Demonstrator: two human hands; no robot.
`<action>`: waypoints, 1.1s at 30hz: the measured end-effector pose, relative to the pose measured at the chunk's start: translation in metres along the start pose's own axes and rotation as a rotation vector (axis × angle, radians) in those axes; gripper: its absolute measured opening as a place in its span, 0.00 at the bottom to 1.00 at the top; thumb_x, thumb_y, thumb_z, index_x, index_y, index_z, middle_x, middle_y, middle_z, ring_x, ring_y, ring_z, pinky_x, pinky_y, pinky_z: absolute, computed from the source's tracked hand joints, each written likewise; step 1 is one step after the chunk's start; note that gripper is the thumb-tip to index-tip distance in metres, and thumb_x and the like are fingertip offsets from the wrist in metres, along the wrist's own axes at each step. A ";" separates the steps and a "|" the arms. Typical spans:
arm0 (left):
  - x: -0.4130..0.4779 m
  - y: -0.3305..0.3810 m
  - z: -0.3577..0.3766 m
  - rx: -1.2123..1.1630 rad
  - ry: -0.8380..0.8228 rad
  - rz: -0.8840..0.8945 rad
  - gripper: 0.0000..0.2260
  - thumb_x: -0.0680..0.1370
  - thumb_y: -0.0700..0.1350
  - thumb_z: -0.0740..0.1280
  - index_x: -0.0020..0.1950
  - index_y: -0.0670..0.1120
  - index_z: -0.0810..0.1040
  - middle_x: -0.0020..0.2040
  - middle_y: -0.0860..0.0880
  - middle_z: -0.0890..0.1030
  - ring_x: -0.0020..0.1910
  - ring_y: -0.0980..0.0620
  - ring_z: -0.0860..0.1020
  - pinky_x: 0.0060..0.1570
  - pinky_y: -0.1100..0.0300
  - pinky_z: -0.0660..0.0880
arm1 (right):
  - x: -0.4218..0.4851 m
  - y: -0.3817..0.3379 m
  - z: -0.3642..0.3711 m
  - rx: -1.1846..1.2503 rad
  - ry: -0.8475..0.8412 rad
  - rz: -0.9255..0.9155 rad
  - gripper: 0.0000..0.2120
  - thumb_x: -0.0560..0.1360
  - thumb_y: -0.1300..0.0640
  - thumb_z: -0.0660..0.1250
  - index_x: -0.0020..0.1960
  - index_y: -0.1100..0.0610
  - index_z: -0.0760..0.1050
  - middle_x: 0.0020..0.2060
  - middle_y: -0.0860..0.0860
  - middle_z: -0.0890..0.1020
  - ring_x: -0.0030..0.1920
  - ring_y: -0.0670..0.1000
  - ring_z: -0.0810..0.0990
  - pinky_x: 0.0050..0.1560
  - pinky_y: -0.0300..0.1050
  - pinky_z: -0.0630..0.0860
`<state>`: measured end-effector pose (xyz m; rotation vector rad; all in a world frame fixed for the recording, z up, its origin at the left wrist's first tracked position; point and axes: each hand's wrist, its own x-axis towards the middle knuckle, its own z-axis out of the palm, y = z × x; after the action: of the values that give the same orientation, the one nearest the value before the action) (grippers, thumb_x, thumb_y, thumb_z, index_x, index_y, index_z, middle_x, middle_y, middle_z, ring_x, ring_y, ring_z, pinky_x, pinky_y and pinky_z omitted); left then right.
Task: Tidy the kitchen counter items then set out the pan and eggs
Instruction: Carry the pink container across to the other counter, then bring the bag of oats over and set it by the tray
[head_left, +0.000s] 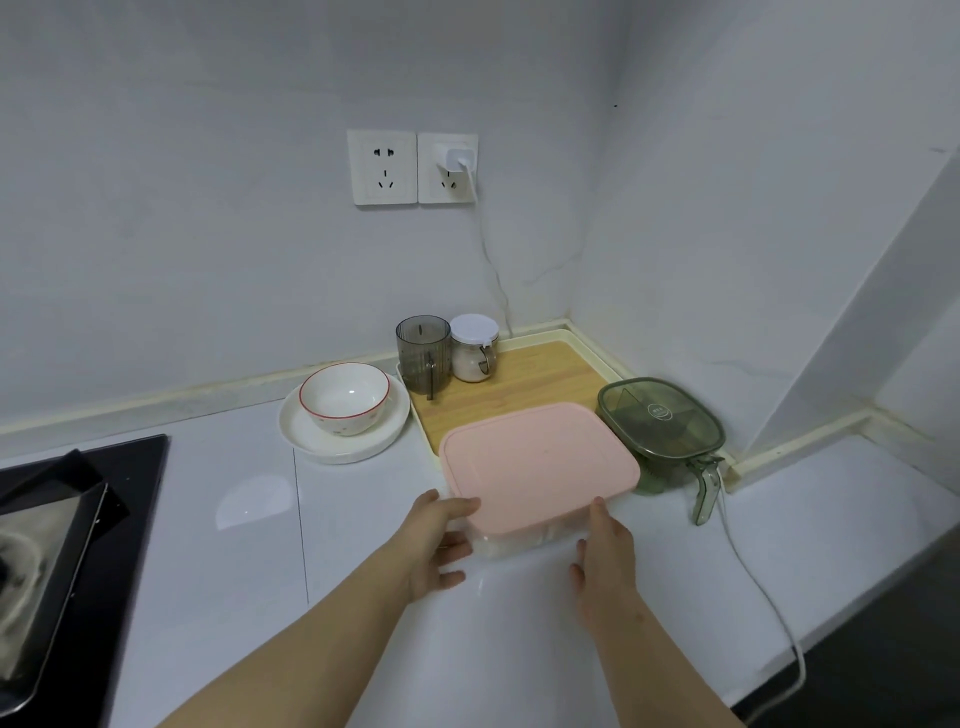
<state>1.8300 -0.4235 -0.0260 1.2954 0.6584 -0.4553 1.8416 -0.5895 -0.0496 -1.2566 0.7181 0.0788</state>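
Observation:
A clear storage box with a pink lid (537, 460) sits on the white counter, its far part over the near edge of a wooden tray (498, 387). My left hand (439, 540) grips the box's near left corner, thumb on the lid. My right hand (605, 551) holds the near right side, thumb up against the lid edge. A white bowl with a red rim (344, 397) stands in a white plate (311, 436) left of the tray. No pan or eggs are in view.
A smoky grey cup (423, 353) and a white-lidded jar (474, 348) stand at the tray's back. A green lidded container with a handle (660, 421) sits right of the box. A white cable (753, 571) crosses the counter's right side. A black stove (67, 545) lies at left.

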 end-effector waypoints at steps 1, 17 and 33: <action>-0.001 -0.001 -0.002 -0.035 -0.017 -0.001 0.31 0.74 0.49 0.68 0.73 0.54 0.58 0.56 0.42 0.74 0.48 0.47 0.75 0.52 0.49 0.71 | -0.005 0.002 0.001 0.005 -0.009 0.017 0.24 0.78 0.47 0.60 0.69 0.59 0.65 0.58 0.55 0.73 0.59 0.53 0.72 0.59 0.49 0.71; -0.054 -0.020 -0.066 -0.205 -0.050 0.089 0.17 0.77 0.47 0.64 0.65 0.50 0.70 0.53 0.46 0.76 0.51 0.47 0.76 0.54 0.49 0.70 | -0.120 0.053 0.048 -0.073 -0.119 -0.067 0.04 0.77 0.60 0.62 0.45 0.54 0.74 0.49 0.54 0.78 0.45 0.52 0.75 0.39 0.40 0.67; -0.201 -0.143 -0.145 -0.509 0.374 0.275 0.06 0.78 0.46 0.64 0.53 0.49 0.75 0.51 0.47 0.80 0.49 0.50 0.79 0.45 0.57 0.74 | -0.236 0.127 0.038 -0.293 -0.624 0.124 0.05 0.78 0.58 0.61 0.52 0.54 0.74 0.48 0.50 0.79 0.46 0.50 0.78 0.55 0.48 0.71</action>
<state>1.5617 -0.3247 -0.0133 0.9646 0.8275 0.1830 1.6190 -0.4370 -0.0254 -1.3629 0.2423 0.6680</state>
